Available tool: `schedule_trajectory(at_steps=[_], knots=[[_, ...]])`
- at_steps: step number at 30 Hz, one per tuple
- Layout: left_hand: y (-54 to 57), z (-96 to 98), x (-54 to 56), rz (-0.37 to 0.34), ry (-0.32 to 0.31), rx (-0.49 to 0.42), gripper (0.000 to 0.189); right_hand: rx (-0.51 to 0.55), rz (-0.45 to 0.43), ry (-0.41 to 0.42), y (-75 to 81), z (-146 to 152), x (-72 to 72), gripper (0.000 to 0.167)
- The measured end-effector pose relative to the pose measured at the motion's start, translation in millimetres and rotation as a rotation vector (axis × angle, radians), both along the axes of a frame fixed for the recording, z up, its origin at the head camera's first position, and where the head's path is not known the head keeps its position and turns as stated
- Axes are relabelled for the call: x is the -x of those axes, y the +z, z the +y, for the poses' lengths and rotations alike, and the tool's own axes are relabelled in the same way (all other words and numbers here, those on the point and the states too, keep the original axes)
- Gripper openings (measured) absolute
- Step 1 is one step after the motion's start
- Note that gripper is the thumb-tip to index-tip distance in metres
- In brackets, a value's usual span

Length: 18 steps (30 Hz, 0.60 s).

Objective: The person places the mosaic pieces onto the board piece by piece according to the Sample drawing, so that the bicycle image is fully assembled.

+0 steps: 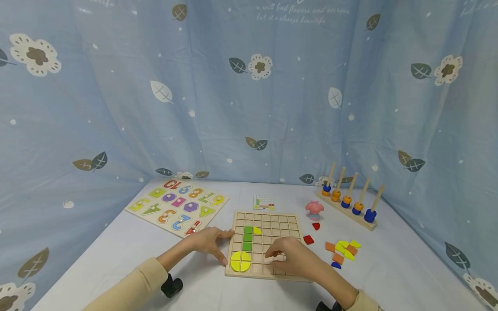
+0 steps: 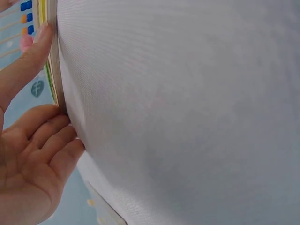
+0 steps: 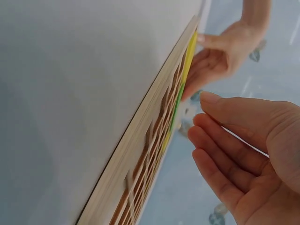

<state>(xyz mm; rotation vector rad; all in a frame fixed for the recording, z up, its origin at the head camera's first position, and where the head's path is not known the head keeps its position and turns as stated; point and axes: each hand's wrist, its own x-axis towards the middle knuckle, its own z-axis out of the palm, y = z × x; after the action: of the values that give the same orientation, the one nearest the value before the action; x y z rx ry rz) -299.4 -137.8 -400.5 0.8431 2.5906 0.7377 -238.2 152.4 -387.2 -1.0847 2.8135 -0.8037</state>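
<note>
A wooden grid board (image 1: 278,220) lies flat before me. In its lower left, yellow quarter-circle pieces (image 1: 241,261) form a full disc. Three green squares (image 1: 247,237) run in a column above, with one yellow quarter piece (image 1: 257,230) beside the top square. My left hand (image 1: 210,242) touches the board's left edge, thumb and fingers spread along it. Over the board's lower right part hovers my right hand (image 1: 292,258). In the right wrist view its fingers (image 3: 220,171) are loosely bent, thumb apart, with nothing between them.
A number puzzle board (image 1: 177,207) lies at the left. Behind the grid is a small pattern card (image 1: 263,202). To the right are a pink figure (image 1: 314,209), red pieces (image 1: 308,239), loose orange and yellow pieces (image 1: 342,245), and a peg rack (image 1: 346,209) with beads.
</note>
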Motion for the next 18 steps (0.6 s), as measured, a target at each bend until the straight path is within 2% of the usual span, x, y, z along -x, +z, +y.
schedule_trajectory(at_steps=[8,18], knots=[[-0.9,0.1,0.2,-0.006,0.013,-0.001,0.089,0.026,0.038,-0.035,1.3,41.8,-2.4,0.014],[-3.1,0.5,1.7,-0.007,0.023,0.01,0.089,-0.014,0.082,-0.108,-1.1,82.7,-0.9,0.016]])
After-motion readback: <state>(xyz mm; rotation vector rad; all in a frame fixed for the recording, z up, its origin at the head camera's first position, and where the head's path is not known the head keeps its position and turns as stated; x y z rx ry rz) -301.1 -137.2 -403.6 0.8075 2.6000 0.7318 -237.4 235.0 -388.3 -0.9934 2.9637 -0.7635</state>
